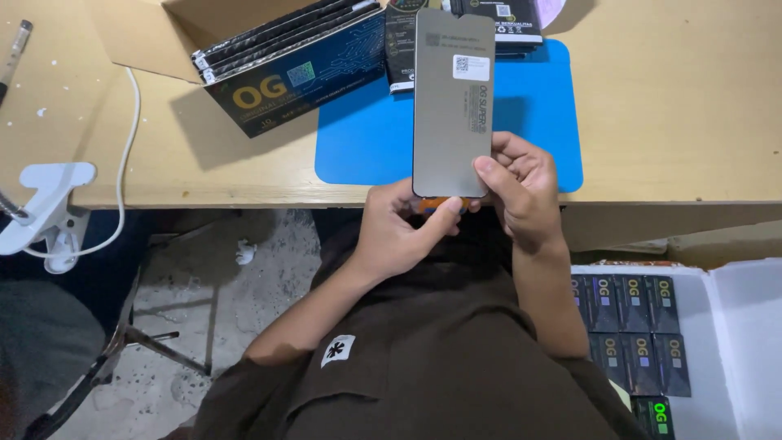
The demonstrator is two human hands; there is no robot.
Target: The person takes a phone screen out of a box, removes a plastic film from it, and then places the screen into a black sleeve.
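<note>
Head view looks down on a person seated at a tabletop, both hands raised in front of the chest and gripping one thing: a flat grey phone screen panel held upright along its length, its far end over the blue mat.

Nearest, the left hand wraps the panel's lower edge from below, thumb stretched across toward an orange tab that shows just under that edge. The right hand clamps the lower right corner, thumb on the face, fingers curled behind. Both forearms angle inward from the elbows, wrists bent so the panel faces the camera.

By the look of it, the step in hand is inspecting or preparing the panel, with the left thumb working at the orange tab; the next move likely calls for a steady pinch on that tab while the right hand keeps the panel from twisting.

Beside the right arm, an open white box holds rows of small dark packs. Farther off, beyond the mat, a dark carton of packs lies tilted on the tabletop. A white clamp grips the left edge.
</note>
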